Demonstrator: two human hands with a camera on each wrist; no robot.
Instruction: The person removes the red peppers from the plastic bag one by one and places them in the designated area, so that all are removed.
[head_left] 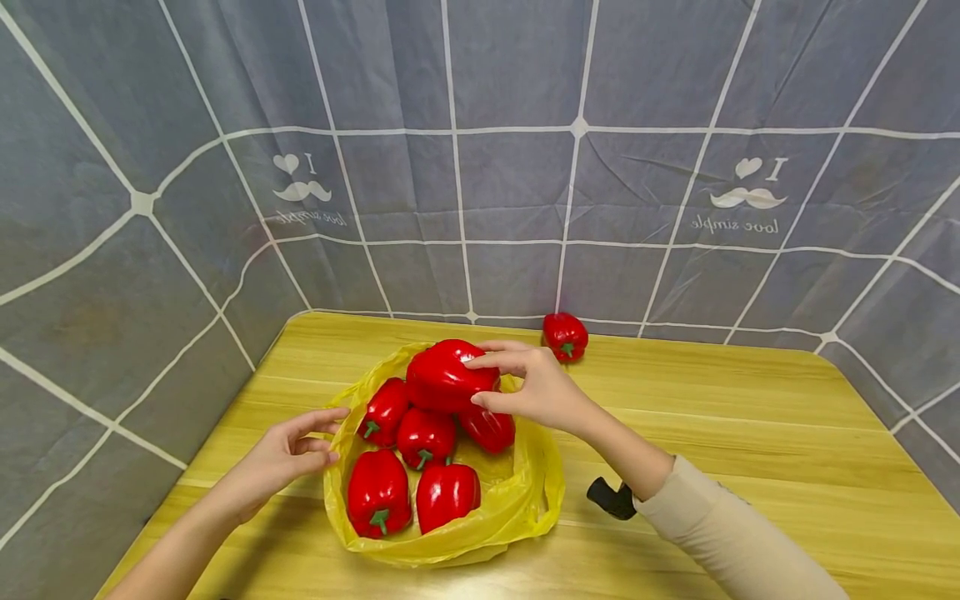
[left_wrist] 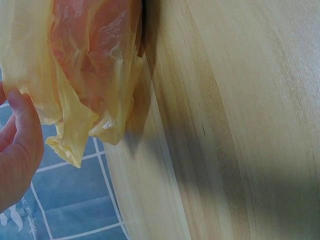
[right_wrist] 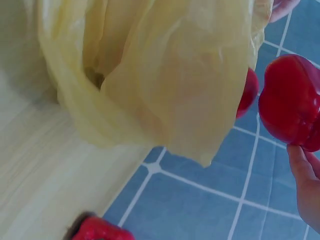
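Note:
A yellow plastic bag (head_left: 536, 492) stands with its mouth spread wide, and several red bell peppers (head_left: 426, 436) with green stems lie inside. My left hand (head_left: 281, 458) holds the bag's left rim with its fingertips; in the left wrist view the fingers (left_wrist: 22, 117) meet the thin plastic. Above the far side of the bag, my right hand (head_left: 536, 385) grips another red bell pepper (head_left: 446, 375) between thumb and fingers. The right wrist view shows this held pepper (right_wrist: 290, 100) at the right edge, apart from the bag (right_wrist: 165, 85).
One more red bell pepper (head_left: 565, 337) sits at the back of the wooden table (head_left: 712, 417), close to the grey curtain (head_left: 517, 183) with white lines. The curtain also runs along the left and right sides. A black device (head_left: 611, 498) is on the right wrist.

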